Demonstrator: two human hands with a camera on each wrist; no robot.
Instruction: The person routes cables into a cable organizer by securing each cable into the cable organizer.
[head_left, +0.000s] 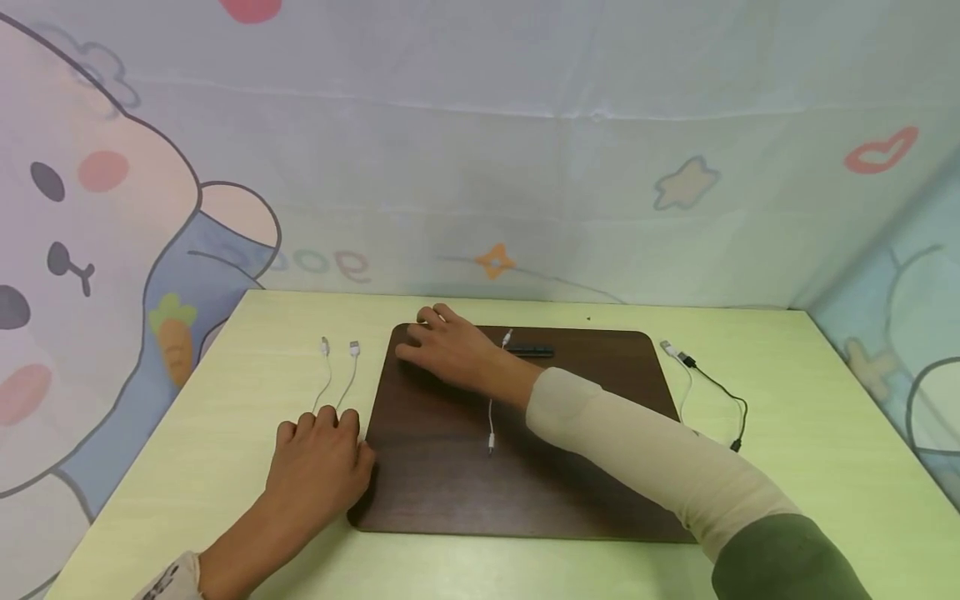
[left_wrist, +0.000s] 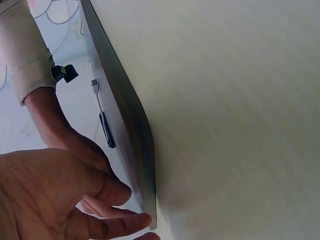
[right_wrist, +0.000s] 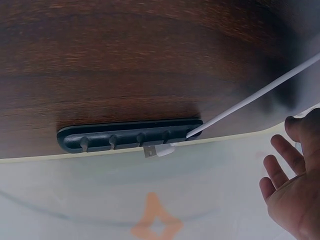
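A dark brown board (head_left: 435, 492) lies on the pale table. Near its far edge sits a black cable clip strip (right_wrist: 125, 137) with several slots. One white cable (right_wrist: 255, 96) passes through the strip's end slot, its USB plug (right_wrist: 159, 150) beyond the strip; the other plug (head_left: 491, 442) lies nearer on the board. My right hand (head_left: 450, 350) is over the board's far left corner, fingers loosely bent and holding nothing. My left hand (head_left: 321, 458) is by the board's left edge, fingers relaxed, at the near ends of a white cable (head_left: 352, 375) whose lower part it hides.
Two white plugs, a small one (head_left: 325, 346) and a USB one (head_left: 355, 348), lie left of the board. A black cable (head_left: 723, 387) and a white cable (head_left: 688, 383) lie to its right. A printed cloth (head_left: 465, 183) hangs behind the table.
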